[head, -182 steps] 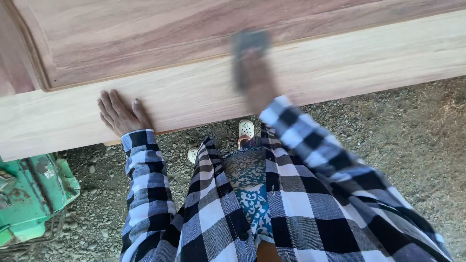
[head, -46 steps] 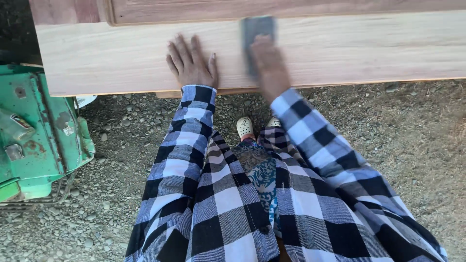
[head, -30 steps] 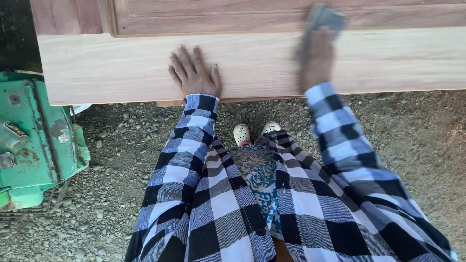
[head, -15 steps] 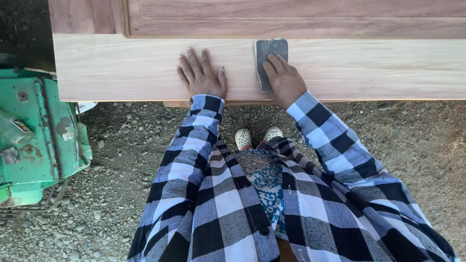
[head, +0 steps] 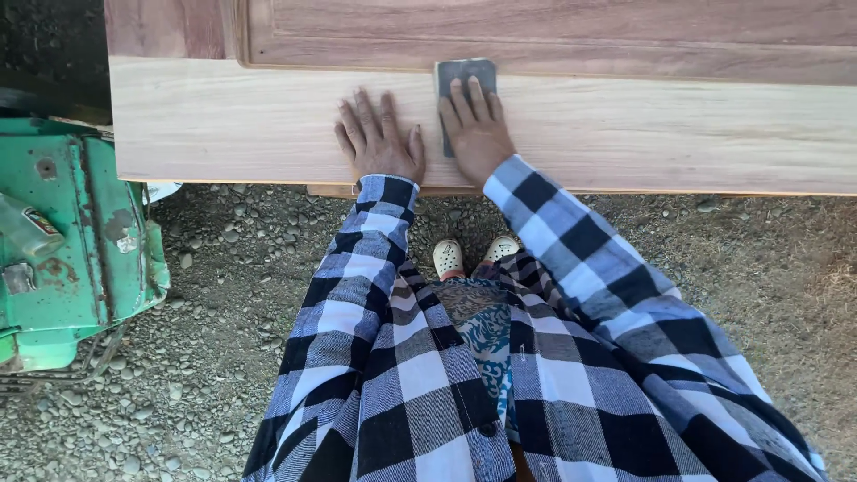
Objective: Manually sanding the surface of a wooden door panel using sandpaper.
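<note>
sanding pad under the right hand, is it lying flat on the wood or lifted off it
Flat. The dark grey sanding pad lies on the pale wooden door, with the right hand spread over its lower part, fingers pressing it down.

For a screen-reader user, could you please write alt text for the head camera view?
A person's right hand presses a grey sanding pad flat on a pale wooden door panel, left hand flat beside it. A green machine stands on gravel.

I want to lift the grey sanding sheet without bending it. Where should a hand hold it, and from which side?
Take the far short edge of the sanding sheet, coming from above. It lies flat on the wooden board, and the right hand covers its near part; only the far end is exposed.
</note>
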